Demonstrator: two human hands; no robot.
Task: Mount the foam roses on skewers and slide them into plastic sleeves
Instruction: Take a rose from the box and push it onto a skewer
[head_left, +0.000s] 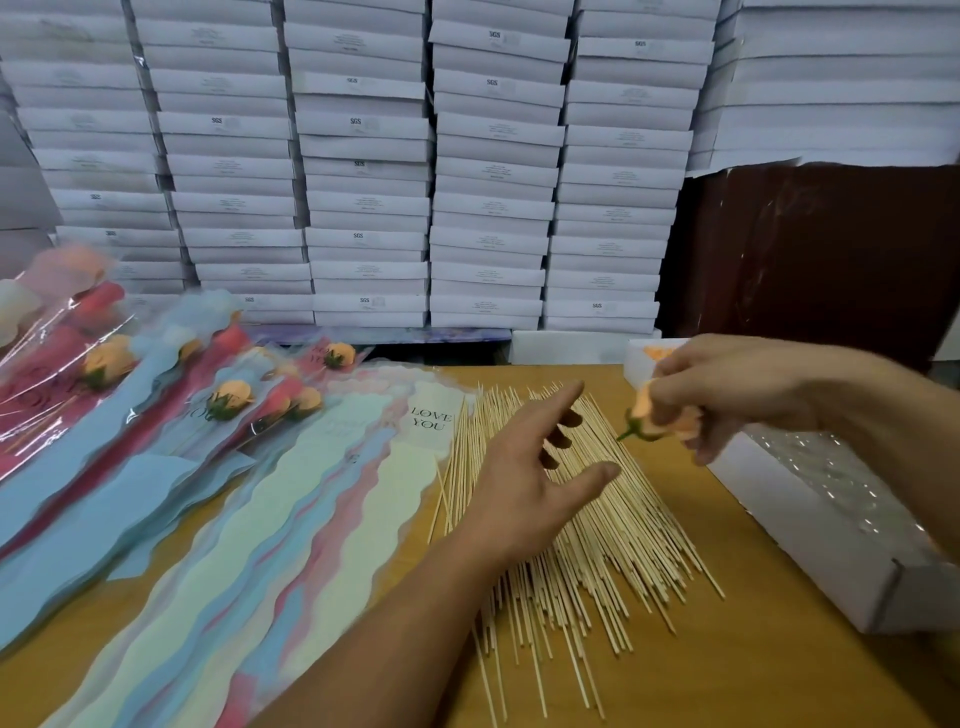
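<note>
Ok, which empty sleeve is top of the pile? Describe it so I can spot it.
Start at the spread of wooden skewers in the middle of the wooden table. Just left of them lies a fan of pastel wavy-edged sleeves. The top one is the pale cream sleeve touching the skewers, the only one showing LOVE YOU in dark print.

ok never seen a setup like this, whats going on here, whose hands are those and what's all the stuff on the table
This is one picture from a camera worn on a person's head, looking down at their own two hands. No machine is involved. The right hand pinches an orange foam rose with a green stem. The left hand hovers open over a heap of wooden skewers on the table. To the left lie pastel plastic sleeves, one printed "LOVE YOU", and beyond them finished sleeved roses. An open white box sits at the right. Stacked white boxes fill the back.
</note>
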